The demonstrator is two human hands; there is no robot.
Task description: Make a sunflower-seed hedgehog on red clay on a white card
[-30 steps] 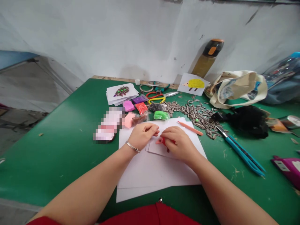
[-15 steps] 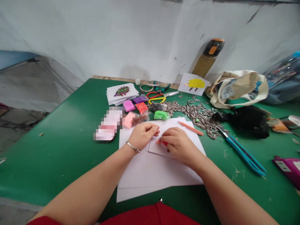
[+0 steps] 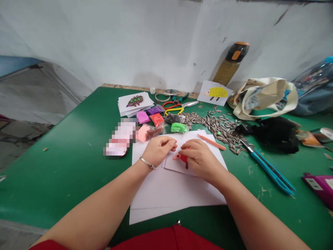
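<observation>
A small animal figure [image 3: 184,158] in red clay, with a pinkish snout, a dark eye and a brown leg, lies on a small white card [image 3: 173,167]. Over its right part hovers my right hand [image 3: 200,158], fingers loosely bent and apart; whether it touches the clay is hidden. Just left of the card, my left hand [image 3: 160,149] is closed with thumb and fingers pressed together; anything between them is too small to make out. Beneath the card lie larger white sheets [image 3: 156,194]. An orange clay tool [image 3: 212,142] rests behind my right hand.
Behind the papers are clay packets [image 3: 179,128], scissors [image 3: 179,107] and a sunflower seed pile [image 3: 221,128]. A phone [image 3: 119,139] lies left; a blue utility knife [image 3: 269,168] lies right. Two hedgehog pictures, one seed-covered [image 3: 135,101] and one yellow [image 3: 218,92], stand farther back.
My right hand has lifted and shifted slightly right, uncovering more of the red figure with its eye and leg. My left hand stays in place.
</observation>
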